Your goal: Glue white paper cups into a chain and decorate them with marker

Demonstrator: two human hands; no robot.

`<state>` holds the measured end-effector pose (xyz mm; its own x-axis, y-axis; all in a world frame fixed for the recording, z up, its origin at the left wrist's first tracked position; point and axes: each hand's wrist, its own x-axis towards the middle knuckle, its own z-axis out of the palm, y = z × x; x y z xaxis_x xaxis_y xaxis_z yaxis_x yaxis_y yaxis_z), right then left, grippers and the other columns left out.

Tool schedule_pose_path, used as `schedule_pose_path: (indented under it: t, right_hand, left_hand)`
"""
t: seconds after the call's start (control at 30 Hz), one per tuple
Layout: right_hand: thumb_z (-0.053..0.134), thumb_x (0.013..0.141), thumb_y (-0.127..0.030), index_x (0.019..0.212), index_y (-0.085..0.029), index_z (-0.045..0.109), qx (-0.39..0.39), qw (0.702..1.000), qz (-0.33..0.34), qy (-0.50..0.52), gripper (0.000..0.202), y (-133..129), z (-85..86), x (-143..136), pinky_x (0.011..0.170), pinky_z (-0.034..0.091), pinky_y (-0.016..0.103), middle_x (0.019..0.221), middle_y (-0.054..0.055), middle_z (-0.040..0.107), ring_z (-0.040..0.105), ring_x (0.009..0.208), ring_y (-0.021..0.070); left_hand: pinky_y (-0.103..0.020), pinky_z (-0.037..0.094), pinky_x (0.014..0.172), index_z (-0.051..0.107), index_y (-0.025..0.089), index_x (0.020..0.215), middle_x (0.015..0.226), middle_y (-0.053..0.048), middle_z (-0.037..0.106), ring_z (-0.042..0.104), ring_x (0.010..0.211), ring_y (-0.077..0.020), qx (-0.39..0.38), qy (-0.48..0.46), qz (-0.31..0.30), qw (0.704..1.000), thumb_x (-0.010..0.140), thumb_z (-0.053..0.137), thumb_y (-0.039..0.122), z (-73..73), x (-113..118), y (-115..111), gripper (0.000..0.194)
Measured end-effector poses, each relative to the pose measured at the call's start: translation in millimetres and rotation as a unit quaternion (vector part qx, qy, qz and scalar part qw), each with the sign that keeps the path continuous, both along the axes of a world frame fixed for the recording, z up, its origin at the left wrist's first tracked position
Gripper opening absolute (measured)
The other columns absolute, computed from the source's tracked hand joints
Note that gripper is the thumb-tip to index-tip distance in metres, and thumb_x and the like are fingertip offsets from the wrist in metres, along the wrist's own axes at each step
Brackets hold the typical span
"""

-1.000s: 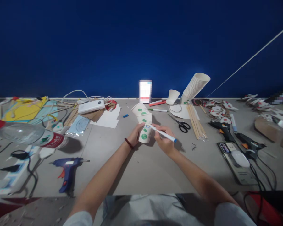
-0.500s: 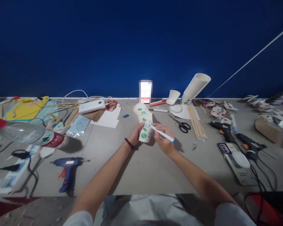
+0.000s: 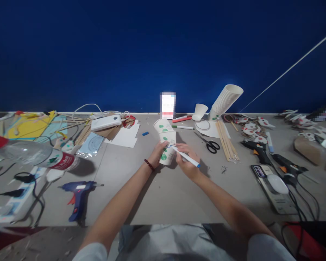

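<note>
Joined white paper cups [image 3: 167, 156] with green prints stand at the middle of the table, bending to the left at the top. My left hand [image 3: 157, 155] grips them from the left side. Between the fingers of my right hand [image 3: 188, 160] is a white marker [image 3: 187, 157] with a blue end, its tip against the cup wall near a small blue mark. A small blue cap [image 3: 145, 133] lies to the left, behind my left hand.
Black scissors [image 3: 212, 146], wooden sticks [image 3: 226, 139] and a leaning cup stack [image 3: 226, 98] are at the back right. A blue glue gun [image 3: 80, 192], a bottle [image 3: 62, 161] and a power strip [image 3: 21, 199] stand or lie left; a phone [image 3: 277, 201] lies right.
The marker and my right hand have shifted slightly left, and the lower cups have turned a little. Both hands keep their hold.
</note>
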<state>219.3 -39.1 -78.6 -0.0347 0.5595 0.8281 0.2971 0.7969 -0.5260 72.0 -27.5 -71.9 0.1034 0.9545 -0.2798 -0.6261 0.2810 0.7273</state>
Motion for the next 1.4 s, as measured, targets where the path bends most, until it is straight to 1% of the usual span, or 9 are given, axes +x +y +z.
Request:
schedule_pose_path:
  t: [0.13, 0.43, 0.6, 0.83, 0.97, 1.13, 1.3, 1.4]
  right_hand:
    - [0.064, 0.088, -0.009, 0.1, -0.025, 0.063, 0.005, 1.0, -0.007, -0.011, 0.02, -0.2, 2.0, -0.4, 0.08, 0.066, 0.04, 0.088, 0.004, 0.076, 0.078, 0.093, 0.0238]
    - [0.063, 0.088, -0.009, 0.097, -0.025, 0.062, -0.008, 1.0, -0.015, -0.021, 0.018, -1.5, 3.8, -1.4, 0.08, 0.066, 0.039, 0.09, 0.005, 0.077, 0.079, 0.093, 0.0234]
    - [0.063, 0.088, -0.009, 0.097, -0.025, 0.062, -0.008, 1.0, -0.009, -0.014, 0.018, -1.4, 2.9, -1.9, 0.081, 0.067, 0.04, 0.088, 0.004, 0.076, 0.079, 0.094, 0.0236]
    - [0.064, 0.087, -0.01, 0.096, -0.025, 0.062, -0.01, 1.0, 0.004, -0.012, 0.018, -0.7, 1.7, -1.2, 0.08, 0.067, 0.041, 0.088, 0.004, 0.076, 0.079, 0.094, 0.0246]
    - [0.063, 0.087, -0.01, 0.096, -0.026, 0.061, -0.004, 1.0, 0.003, -0.013, 0.018, -0.5, 1.3, -1.0, 0.079, 0.068, 0.041, 0.087, 0.004, 0.074, 0.079, 0.094, 0.0243]
    - [0.064, 0.087, -0.011, 0.095, -0.025, 0.061, -0.011, 1.0, 0.006, -0.016, 0.017, -0.7, 1.3, -0.7, 0.08, 0.067, 0.041, 0.088, 0.004, 0.074, 0.078, 0.095, 0.0242]
    - [0.063, 0.088, -0.012, 0.097, -0.026, 0.061, -0.015, 1.0, 0.015, -0.013, 0.016, -0.4, -0.6, -0.3, 0.081, 0.066, 0.042, 0.089, 0.004, 0.075, 0.078, 0.097, 0.0251]
    - [0.063, 0.089, -0.013, 0.096, -0.026, 0.061, -0.028, 0.999, 0.019, -0.011, 0.015, -0.6, -2.6, -0.2, 0.082, 0.066, 0.042, 0.09, 0.004, 0.075, 0.078, 0.099, 0.0254]
  left_hand:
    - [-0.029, 0.054, 0.066, 0.065, 0.015, 0.092, 0.078, -0.003, 0.071, 0.067, 0.066, -0.0169, -0.004, 0.01, 0.014, 1.0, 0.061, 0.089, 0.04, 2.2, 1.0, -0.6, 0.047]
    - [-0.028, 0.054, 0.064, 0.065, 0.014, 0.09, 0.075, -0.002, 0.071, 0.066, 0.063, -0.0161, 0.008, 0.006, 0.002, 1.0, 0.062, 0.088, 0.042, 1.5, 0.7, -0.1, 0.046]
    - [-0.027, 0.054, 0.064, 0.065, 0.015, 0.09, 0.076, -0.002, 0.071, 0.066, 0.065, -0.0156, 0.0, 0.001, 0.01, 1.0, 0.059, 0.09, 0.043, -0.3, 0.1, 0.8, 0.048]
    - [-0.028, 0.054, 0.066, 0.065, 0.014, 0.093, 0.08, -0.003, 0.071, 0.067, 0.067, -0.0158, -0.009, -0.007, 0.007, 1.0, 0.064, 0.088, 0.041, -5.5, -1.4, 1.5, 0.045]
    - [-0.028, 0.054, 0.067, 0.066, 0.014, 0.093, 0.08, -0.003, 0.071, 0.067, 0.067, -0.0158, -0.004, -0.007, 0.001, 1.0, 0.063, 0.089, 0.043, -5.4, -1.4, 1.4, 0.048]
    - [-0.028, 0.054, 0.068, 0.065, 0.015, 0.094, 0.08, -0.002, 0.072, 0.068, 0.068, -0.0156, -0.006, -0.012, 0.007, 1.0, 0.063, 0.089, 0.043, -5.0, -0.9, 1.8, 0.048]
    - [-0.027, 0.054, 0.068, 0.066, 0.013, 0.094, 0.08, -0.003, 0.072, 0.068, 0.069, -0.0157, -0.011, -0.015, 0.011, 1.0, 0.06, 0.09, 0.044, -6.3, -0.7, 2.1, 0.052]
    - [-0.028, 0.054, 0.068, 0.067, 0.013, 0.093, 0.08, -0.004, 0.073, 0.068, 0.068, -0.0163, -0.012, -0.016, 0.007, 1.0, 0.063, 0.089, 0.044, -6.4, -1.2, 2.0, 0.049]
